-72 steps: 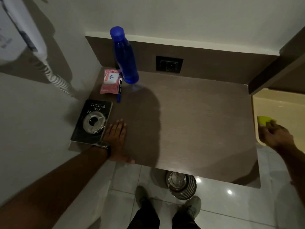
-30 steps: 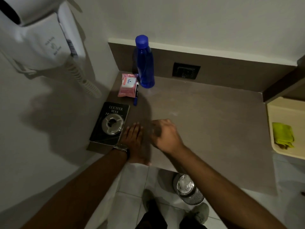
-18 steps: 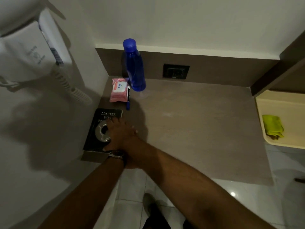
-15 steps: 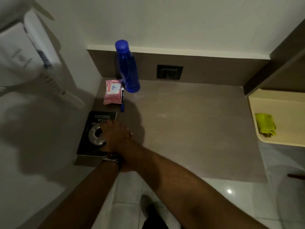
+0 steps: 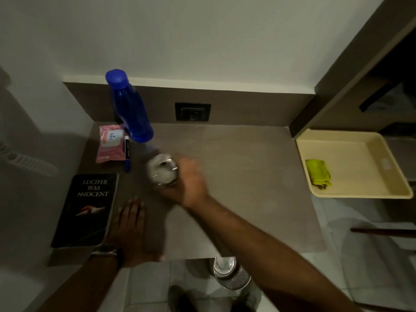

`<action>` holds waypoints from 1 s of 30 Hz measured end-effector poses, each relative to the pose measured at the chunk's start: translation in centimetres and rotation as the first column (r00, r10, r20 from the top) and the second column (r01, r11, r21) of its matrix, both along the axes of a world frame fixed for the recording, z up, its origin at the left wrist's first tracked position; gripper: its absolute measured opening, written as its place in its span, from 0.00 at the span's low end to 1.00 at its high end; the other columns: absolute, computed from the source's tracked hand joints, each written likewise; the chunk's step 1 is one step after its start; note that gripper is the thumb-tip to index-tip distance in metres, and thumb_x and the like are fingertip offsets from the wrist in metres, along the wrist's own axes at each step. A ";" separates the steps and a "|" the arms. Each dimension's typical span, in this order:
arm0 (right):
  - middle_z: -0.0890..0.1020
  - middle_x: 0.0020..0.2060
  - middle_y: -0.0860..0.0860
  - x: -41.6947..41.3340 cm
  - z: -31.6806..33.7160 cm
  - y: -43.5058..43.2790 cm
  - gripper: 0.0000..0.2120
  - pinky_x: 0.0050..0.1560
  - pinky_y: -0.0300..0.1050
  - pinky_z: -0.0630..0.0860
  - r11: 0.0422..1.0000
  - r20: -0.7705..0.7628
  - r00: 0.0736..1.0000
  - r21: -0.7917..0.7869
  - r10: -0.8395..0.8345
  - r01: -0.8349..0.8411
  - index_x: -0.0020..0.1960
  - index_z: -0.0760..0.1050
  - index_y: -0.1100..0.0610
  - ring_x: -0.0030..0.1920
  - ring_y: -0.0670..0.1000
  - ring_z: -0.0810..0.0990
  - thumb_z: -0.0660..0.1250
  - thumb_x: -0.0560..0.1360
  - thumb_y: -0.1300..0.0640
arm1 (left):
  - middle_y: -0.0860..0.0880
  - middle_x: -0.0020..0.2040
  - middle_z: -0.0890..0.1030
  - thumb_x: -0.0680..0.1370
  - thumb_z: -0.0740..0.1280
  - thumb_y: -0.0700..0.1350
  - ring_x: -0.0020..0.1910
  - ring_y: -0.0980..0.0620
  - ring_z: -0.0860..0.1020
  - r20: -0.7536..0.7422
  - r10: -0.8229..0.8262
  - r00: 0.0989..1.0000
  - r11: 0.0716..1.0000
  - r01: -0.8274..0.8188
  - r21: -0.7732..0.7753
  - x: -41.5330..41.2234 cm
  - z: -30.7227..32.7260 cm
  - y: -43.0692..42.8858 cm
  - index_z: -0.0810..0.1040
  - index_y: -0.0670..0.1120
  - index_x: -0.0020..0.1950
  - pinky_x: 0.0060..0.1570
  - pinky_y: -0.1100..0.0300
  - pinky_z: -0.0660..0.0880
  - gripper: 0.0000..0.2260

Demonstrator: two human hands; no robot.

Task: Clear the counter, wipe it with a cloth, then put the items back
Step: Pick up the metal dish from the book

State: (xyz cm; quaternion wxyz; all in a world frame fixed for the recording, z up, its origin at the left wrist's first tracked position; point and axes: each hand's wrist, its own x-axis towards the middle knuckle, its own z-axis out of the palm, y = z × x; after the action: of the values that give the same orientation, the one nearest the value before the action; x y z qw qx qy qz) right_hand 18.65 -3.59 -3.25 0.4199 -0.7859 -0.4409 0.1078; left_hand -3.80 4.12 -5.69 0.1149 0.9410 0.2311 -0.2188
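My right hand (image 5: 189, 183) is shut on a round glass ashtray (image 5: 162, 170), held blurred just above the brown counter (image 5: 236, 172), right of the book. My left hand (image 5: 132, 228) lies flat and open on the counter's front edge beside a black book (image 5: 86, 208) titled "Lucifer Was Innocent". A blue bottle (image 5: 128, 106) stands at the back left corner. Next to it lie a pink wipes pack (image 5: 111, 143) and a blue pen (image 5: 127, 154). A yellow-green cloth (image 5: 318, 174) rests in a cream tray (image 5: 351, 194) off the counter's right end.
A black wall socket (image 5: 193, 111) sits in the backsplash. A metal bin (image 5: 231, 275) stands on the tiled floor below the counter's front edge, near my feet. A dark cabinet edge (image 5: 351, 70) rises at the right. A coiled cord (image 5: 24, 163) hangs on the left wall.
My right hand has lifted the ashtray off the book and carried it right, over the counter. The book cover is now uncovered. My left hand stays flat at the front edge.
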 end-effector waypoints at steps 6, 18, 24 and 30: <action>0.76 0.67 0.60 16.9 0.6 -10.4 0.37 0.72 0.52 0.68 0.805 0.212 0.887 -0.372 -0.411 0.462 0.73 0.71 0.62 0.68 0.62 0.74 0.75 0.76 0.39 | 0.30 0.81 0.55 0.55 0.57 0.90 0.80 0.28 0.58 -0.050 -0.001 0.999 1.000 0.003 0.024 -0.2 -1.4 0.6 0.57 0.32 0.81 0.77 0.31 0.58 0.74; 0.76 0.67 0.60 24.3 0.6 -12.3 0.40 0.70 0.60 0.73 0.683 0.220 0.809 -0.443 -0.545 0.581 0.71 0.69 0.60 0.69 0.64 0.73 0.75 0.73 0.33 | 0.39 0.78 0.23 0.49 0.48 0.92 0.81 0.39 0.29 -0.176 0.051 0.983 0.998 -0.056 -0.022 0.4 -1.5 1.0 0.20 0.42 0.73 0.80 0.40 0.33 0.76; 0.73 0.73 0.61 24.9 0.2 -12.4 0.49 0.74 0.60 0.70 0.649 0.230 0.799 -0.481 -0.556 0.590 0.76 0.66 0.59 0.74 0.65 0.70 0.72 0.69 0.26 | 0.39 0.77 0.22 0.50 0.50 0.92 0.80 0.39 0.28 -0.172 0.047 0.984 0.998 -0.052 -0.025 0.5 -1.5 0.9 0.20 0.42 0.74 0.80 0.40 0.32 0.75; 0.69 0.76 0.62 18.5 1.2 -5.2 0.45 0.80 0.60 0.62 0.831 0.331 0.876 -0.321 -0.351 0.454 0.80 0.64 0.61 0.77 0.65 0.68 0.69 0.76 0.31 | 0.38 0.80 0.26 0.52 0.48 0.92 0.82 0.38 0.31 -0.146 0.035 0.989 0.999 -0.036 -0.006 0.3 -1.4 0.9 0.24 0.41 0.76 0.81 0.38 0.37 0.74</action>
State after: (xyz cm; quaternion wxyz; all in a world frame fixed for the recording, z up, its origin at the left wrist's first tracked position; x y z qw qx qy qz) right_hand 37.18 -8.76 -2.03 0.2076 -0.9360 -0.2843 -0.0021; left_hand -3.54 5.06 -7.06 0.1058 0.9178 0.2546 -0.2858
